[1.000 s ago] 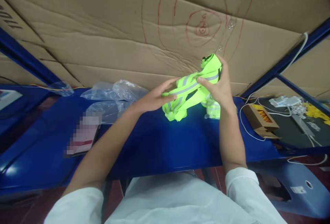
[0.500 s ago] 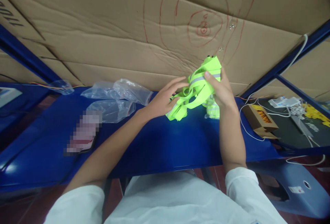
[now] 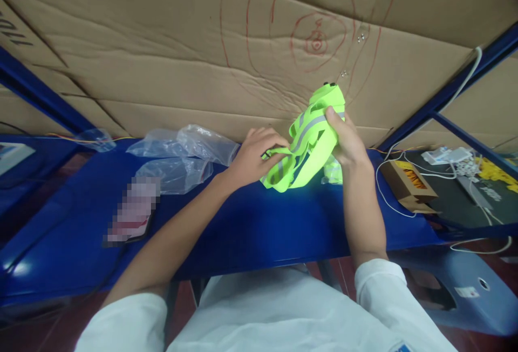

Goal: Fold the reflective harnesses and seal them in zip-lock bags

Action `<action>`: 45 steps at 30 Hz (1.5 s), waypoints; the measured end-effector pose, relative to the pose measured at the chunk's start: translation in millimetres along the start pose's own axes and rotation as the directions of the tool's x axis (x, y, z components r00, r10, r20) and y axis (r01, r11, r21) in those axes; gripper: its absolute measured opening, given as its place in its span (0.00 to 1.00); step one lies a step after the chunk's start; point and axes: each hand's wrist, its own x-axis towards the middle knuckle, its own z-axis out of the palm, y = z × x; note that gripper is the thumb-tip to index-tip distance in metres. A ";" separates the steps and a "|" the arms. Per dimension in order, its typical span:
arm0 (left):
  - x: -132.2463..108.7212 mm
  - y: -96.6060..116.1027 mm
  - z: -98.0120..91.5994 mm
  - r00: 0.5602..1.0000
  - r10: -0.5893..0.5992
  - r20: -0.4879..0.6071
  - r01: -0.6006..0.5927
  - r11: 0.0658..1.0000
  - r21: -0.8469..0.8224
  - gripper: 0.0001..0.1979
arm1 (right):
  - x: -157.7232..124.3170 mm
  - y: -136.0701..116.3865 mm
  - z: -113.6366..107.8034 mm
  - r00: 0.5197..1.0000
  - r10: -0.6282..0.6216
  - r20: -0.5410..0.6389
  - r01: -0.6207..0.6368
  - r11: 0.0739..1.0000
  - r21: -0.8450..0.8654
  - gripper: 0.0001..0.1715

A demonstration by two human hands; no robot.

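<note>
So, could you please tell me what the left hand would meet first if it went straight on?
The neon reflective vest, which the left hand grips; beyond that, probably the right hand, though depth is unclear.

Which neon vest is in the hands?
The loose vest, gripped by left hand and right hand; the folded vest lies on the table behind the right wrist.

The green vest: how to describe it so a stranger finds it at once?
Find the blue table before the cardboard wall. Right of its middle, the left hand and right hand hold a bunched vest. Its neon yellow-green straps with grey reflective stripes set it apart from the clear plastic bags beside it.
</note>
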 end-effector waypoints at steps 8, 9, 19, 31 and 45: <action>7.8 5.0 -10.5 0.879 -0.468 0.087 0.362 0.540 -0.760 0.20 | 11.3 1.7 -21.1 0.978 -0.183 -0.100 0.163 0.970 -0.183 0.51; 8.2 6.4 -11.2 0.868 -0.482 0.120 0.381 0.490 -0.784 0.22 | 12.1 2.5 -22.0 0.974 -0.207 -0.096 0.182 0.959 -0.215 0.52; 8.6 -5.7 -17.6 0.906 -0.423 0.021 0.377 0.781 -0.499 0.22 | 16.3 3.3 -35.7 0.927 -0.366 -0.079 0.302 0.855 -0.421 0.52; 7.5 4.3 -43.7 0.842 -0.393 0.370 0.531 0.480 -0.699 0.14 | 16.0 8.6 -24.3 0.887 -0.462 -0.002 0.394 0.760 -0.518 0.53; 1.6 -19.4 -54.4 0.696 -0.285 0.660 0.702 0.463 -0.540 0.23 | -7.7 -21.0 -23.6 0.956 -0.279 0.093 0.292 0.861 -0.417 0.54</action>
